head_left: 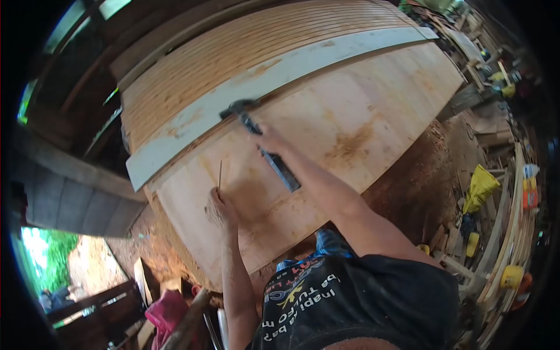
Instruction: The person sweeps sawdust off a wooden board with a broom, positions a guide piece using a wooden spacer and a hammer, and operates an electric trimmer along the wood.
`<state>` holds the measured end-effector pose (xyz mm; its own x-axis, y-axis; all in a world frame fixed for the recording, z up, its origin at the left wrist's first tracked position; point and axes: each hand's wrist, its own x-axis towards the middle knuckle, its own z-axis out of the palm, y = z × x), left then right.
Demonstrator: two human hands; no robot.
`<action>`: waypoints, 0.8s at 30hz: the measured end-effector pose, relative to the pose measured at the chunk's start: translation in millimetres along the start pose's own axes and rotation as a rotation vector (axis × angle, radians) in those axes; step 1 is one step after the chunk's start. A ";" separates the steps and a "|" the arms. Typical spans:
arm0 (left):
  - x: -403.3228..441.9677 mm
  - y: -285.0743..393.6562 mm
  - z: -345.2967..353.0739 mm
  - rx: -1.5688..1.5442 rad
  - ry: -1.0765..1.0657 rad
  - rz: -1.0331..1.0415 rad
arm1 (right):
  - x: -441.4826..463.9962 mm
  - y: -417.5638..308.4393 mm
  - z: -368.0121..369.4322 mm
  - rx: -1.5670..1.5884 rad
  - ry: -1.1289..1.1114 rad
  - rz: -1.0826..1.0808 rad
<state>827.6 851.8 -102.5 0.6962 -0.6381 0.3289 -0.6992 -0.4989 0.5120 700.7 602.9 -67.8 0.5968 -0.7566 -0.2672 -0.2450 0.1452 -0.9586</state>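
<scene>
My right hand (269, 141) is wrapped round the handle of a dark hammer (282, 171), gripping it below the head, which is over the edge of a long pale board. Lower left, my left hand (220, 207) is closed round the base of a thin nail-like rod (220, 174) that points away from me. The left hand rests on or just above a smooth wooden panel (303, 111). The white board (233, 92) lies across the panel, with brownish smudges on it. Whether the hammer head touches the board cannot be made out.
Beyond the white board is a grooved wooden surface (233, 52). Wood scraps, a yellow bag (481, 188) and yellow containers (512, 276) lie at the right. A pink cloth (168, 315) hangs at the lower left. Dark beams stand at the upper left.
</scene>
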 end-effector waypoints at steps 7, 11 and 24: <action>7.7 60.6 19.9 0.160 -0.121 -0.048 | -152.7 4.9 -77.8 0.345 -0.119 0.083; 8.8 133.1 78.5 0.210 -0.012 0.006 | -216.1 20.1 -207.7 0.285 -0.070 0.097; 3.3 186.3 108.9 0.326 0.071 0.011 | -288.2 18.7 -469.0 0.545 0.565 -0.094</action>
<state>681.9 692.9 -92.5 0.6897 -0.6080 0.3931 -0.7141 -0.6610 0.2305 165.7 524.7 37.6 0.0819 -0.9693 -0.2318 0.2835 0.2456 -0.9270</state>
